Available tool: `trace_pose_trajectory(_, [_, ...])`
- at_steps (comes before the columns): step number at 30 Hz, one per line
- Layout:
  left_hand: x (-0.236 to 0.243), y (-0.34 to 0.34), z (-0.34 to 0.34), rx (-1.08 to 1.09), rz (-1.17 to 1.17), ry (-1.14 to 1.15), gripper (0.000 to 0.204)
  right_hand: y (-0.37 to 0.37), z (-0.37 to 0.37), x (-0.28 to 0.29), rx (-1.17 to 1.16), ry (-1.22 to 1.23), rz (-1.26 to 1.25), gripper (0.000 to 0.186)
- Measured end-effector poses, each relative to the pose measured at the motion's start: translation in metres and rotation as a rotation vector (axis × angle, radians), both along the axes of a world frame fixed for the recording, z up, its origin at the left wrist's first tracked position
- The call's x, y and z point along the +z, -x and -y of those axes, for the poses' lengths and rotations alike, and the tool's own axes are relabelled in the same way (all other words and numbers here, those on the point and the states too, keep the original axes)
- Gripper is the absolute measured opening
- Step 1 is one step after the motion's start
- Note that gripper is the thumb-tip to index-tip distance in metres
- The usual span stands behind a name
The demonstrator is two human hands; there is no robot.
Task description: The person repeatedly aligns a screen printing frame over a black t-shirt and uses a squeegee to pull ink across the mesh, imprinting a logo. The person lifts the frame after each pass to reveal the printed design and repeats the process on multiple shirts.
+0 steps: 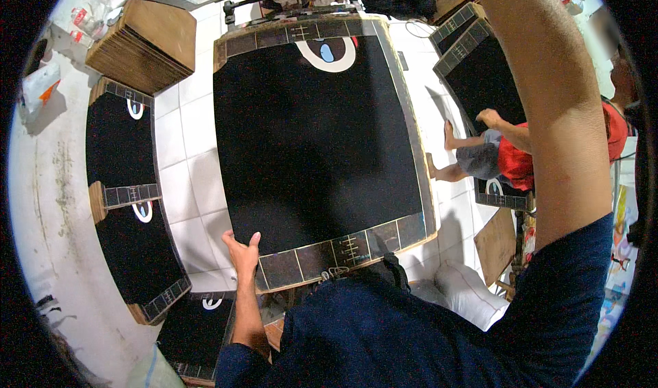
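In front of me lies a large black fabric panel (319, 148) on a board (428, 203) with a worn edge. Dark strips marked with lines run along the board's near and far ends. A white ring print with a blue oval (326, 53) and a touch of red sits at the panel's far edge. My left hand (243, 252) is at the near left corner, thumb and fingers apart, the thumb against the panel's edge. My right forearm (562, 93) rises across the right side and leaves the picture at the top, so its hand is hidden.
More boards with black panels (123, 141) line the left, with a stack of brown boards (147, 45) behind. At right, a person in red (514, 158) reaches over another black panel (483, 79). A white sack (469, 295) lies near right on the tiled floor (195, 175).
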State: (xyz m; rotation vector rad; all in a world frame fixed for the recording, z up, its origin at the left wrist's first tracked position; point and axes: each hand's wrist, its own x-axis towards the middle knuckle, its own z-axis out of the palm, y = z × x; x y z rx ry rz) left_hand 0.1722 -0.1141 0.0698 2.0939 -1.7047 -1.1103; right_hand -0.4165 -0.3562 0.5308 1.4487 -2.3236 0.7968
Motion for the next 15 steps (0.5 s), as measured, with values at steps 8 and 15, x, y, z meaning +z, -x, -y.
trace_pose_trajectory(8, [-0.02, 0.002, 0.007, 0.037, 0.006, 0.01, 0.077, -0.019, -0.004, 0.02, -0.099, -0.023, -0.087, 0.056])
trace_pose_trajectory(15, [0.021, 0.022, 0.029, -0.087, 0.275, 0.108, 0.081, -0.06, -0.078, -0.007, -0.068, 0.021, 0.129, 0.057])
